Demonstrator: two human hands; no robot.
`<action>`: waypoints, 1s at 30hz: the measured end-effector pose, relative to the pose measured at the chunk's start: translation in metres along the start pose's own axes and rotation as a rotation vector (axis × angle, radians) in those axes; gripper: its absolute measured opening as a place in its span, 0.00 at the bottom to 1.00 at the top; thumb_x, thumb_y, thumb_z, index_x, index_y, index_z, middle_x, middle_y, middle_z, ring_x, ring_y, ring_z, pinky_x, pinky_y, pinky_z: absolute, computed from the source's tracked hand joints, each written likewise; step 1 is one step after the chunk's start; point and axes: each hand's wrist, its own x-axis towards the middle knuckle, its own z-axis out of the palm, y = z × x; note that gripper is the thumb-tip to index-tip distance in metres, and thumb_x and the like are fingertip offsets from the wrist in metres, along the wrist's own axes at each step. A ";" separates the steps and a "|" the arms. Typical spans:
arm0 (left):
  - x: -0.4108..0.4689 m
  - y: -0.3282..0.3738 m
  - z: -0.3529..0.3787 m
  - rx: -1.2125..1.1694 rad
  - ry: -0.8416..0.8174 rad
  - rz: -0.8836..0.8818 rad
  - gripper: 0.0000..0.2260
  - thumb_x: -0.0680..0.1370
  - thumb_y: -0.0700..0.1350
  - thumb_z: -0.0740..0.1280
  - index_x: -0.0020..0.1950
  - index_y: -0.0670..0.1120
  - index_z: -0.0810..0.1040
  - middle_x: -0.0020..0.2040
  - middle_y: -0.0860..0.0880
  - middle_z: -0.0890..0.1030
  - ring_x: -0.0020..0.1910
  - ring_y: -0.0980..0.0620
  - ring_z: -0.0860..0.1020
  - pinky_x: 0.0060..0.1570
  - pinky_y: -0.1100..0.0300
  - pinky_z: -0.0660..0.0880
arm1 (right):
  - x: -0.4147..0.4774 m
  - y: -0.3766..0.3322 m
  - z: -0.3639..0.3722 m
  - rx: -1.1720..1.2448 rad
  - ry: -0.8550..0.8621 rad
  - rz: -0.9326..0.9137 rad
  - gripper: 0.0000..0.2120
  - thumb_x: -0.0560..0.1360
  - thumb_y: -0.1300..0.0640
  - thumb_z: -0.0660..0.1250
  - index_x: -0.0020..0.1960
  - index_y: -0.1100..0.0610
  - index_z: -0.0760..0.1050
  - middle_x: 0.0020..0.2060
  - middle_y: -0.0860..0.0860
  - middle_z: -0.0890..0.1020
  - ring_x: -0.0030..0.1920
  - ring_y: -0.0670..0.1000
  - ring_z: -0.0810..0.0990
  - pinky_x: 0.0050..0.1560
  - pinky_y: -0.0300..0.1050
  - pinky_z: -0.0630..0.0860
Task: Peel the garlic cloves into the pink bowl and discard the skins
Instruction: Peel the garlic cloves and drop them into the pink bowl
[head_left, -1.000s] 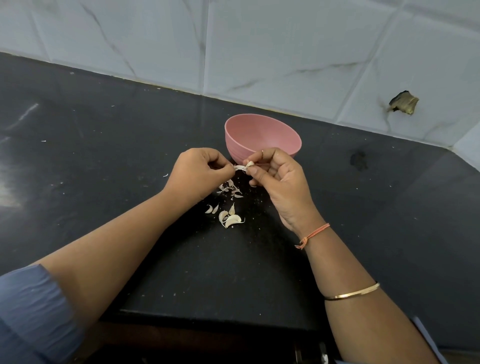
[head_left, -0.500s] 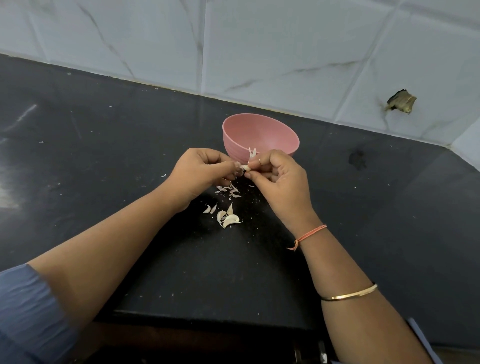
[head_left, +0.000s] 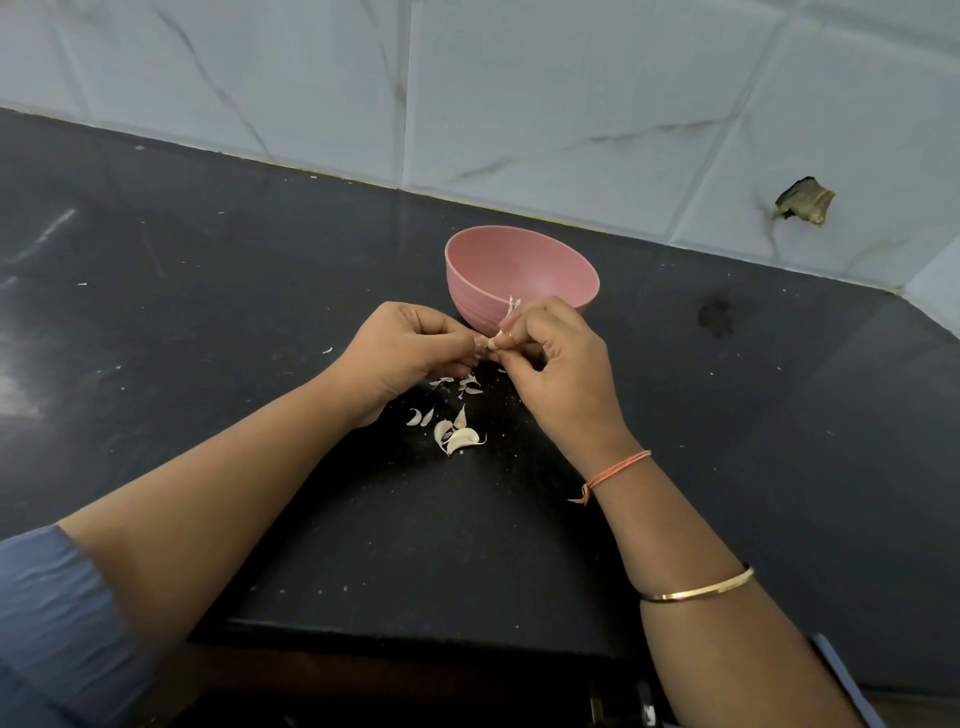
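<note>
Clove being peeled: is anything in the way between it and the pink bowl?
Nothing visible. The clove is pinched between the left hand and right hand, just in front of the bowl, whose mouth is uncovered.

the bowl stands just behind the fingers, a clove between them; loose cloves and skins lie on the table before them.

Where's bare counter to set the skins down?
Counter left of the bowl and right of it up to the stain is mostly bare, as is the front strip. Crowded between the left hand and right hand: cloves and skins.
</note>
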 end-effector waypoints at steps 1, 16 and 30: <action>0.000 0.000 0.000 0.003 0.000 0.004 0.02 0.72 0.38 0.71 0.41 0.41 0.83 0.44 0.38 0.83 0.40 0.50 0.80 0.49 0.58 0.78 | 0.000 0.000 0.000 -0.015 -0.002 -0.011 0.06 0.68 0.70 0.71 0.37 0.63 0.76 0.40 0.53 0.77 0.40 0.50 0.78 0.40 0.45 0.78; 0.000 -0.001 0.002 0.081 0.033 0.080 0.05 0.72 0.35 0.69 0.36 0.39 0.81 0.40 0.40 0.83 0.35 0.54 0.77 0.39 0.65 0.76 | 0.000 0.001 0.002 0.167 0.002 0.136 0.13 0.65 0.70 0.74 0.35 0.54 0.76 0.38 0.45 0.77 0.40 0.45 0.79 0.44 0.37 0.79; 0.000 -0.002 0.001 0.246 0.039 0.177 0.06 0.72 0.39 0.71 0.34 0.46 0.80 0.29 0.55 0.80 0.31 0.62 0.76 0.37 0.69 0.74 | 0.000 -0.007 -0.004 0.412 -0.127 0.443 0.06 0.71 0.65 0.70 0.47 0.59 0.79 0.41 0.55 0.84 0.44 0.52 0.84 0.49 0.48 0.81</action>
